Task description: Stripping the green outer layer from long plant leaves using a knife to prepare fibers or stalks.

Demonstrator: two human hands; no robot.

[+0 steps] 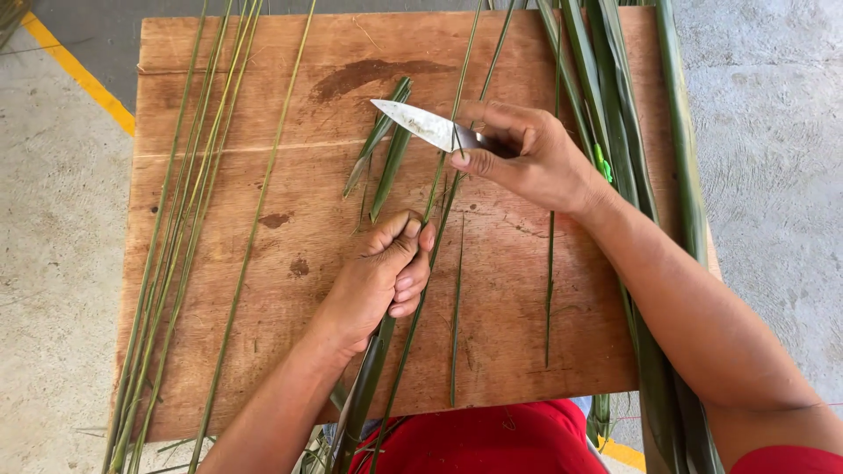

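Observation:
My left hand [379,279] grips a long green palm leaf [392,162] near the middle of a worn wooden board [290,263]; the leaf's split end fans out beyond my fingers. My right hand [536,158] holds a knife [421,125] with its bare metal blade pointing left. The blade's edge rests against a thin green midrib strip [443,175] that runs from my left hand up toward the far edge of the board.
A bundle of thin stripped midribs [180,219] lies along the board's left side. Several broad green leaves [615,96] lie along its right side under my right arm. Loose slivers [457,325] rest near the front. Grey concrete floor with a yellow line [79,75] surrounds the board.

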